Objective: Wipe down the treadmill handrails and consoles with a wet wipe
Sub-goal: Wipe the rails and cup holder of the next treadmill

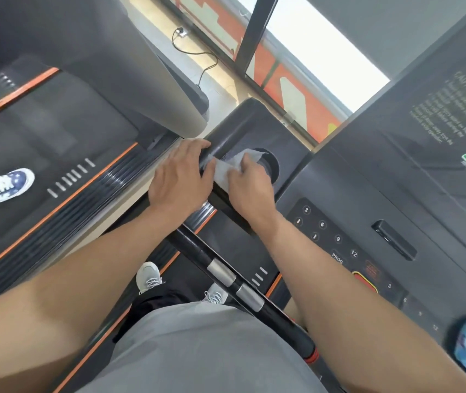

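Both arms bare from the frame edge down to each hand: left hand (179, 177), right hand (250, 185). No sleeves, gloves, watch or rings visible on either. Torso covered by a plain grey shirt (203, 353), no print or logo seen. Dark shorts (152, 307) show below the shirt hem. Feet in light grey lace-up trainers: left shoe (148, 276), right shoe (216, 293), laces pale, partly hidden.

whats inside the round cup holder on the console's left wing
Only a dark curved rim and inner wall of the cup holder show. The white wet wipe and the right hand pressing it cover most of the opening, so its bottom and any contents are hidden.
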### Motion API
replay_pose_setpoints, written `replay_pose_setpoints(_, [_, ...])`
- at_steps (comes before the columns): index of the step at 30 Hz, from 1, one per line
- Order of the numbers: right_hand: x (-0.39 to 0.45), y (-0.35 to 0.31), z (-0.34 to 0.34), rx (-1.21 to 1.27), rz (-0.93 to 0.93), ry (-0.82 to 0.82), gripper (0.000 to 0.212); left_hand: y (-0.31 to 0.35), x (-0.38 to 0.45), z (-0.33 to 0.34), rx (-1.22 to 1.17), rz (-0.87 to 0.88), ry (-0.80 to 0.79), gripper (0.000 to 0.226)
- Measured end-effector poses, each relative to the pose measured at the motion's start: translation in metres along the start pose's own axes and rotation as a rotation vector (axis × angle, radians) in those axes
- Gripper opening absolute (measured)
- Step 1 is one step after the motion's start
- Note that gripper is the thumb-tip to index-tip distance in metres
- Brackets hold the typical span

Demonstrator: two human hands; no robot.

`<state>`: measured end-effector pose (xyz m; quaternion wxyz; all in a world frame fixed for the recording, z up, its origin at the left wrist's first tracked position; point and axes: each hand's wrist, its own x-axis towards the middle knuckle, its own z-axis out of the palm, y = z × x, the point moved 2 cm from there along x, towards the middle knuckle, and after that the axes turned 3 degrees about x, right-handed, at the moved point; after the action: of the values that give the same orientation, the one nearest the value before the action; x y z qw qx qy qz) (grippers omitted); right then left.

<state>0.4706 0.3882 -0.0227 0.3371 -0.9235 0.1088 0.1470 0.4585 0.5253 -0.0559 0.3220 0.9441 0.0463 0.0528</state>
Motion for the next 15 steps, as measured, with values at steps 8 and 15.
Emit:
replay_pose_setpoints(8, [0.003, 0.051, -0.054, -1.083, -0.708, -0.05, 0.028, -0.001, 0.0, 0.001, 0.023, -0.013, -0.026, 0.04])
replay_pose_setpoints(15, [0.044, 0.052, -0.06, -1.136, -0.767, -0.232, 0.056, 0.0, 0.0, -0.002, 0.016, -0.021, -0.024, 0.039])
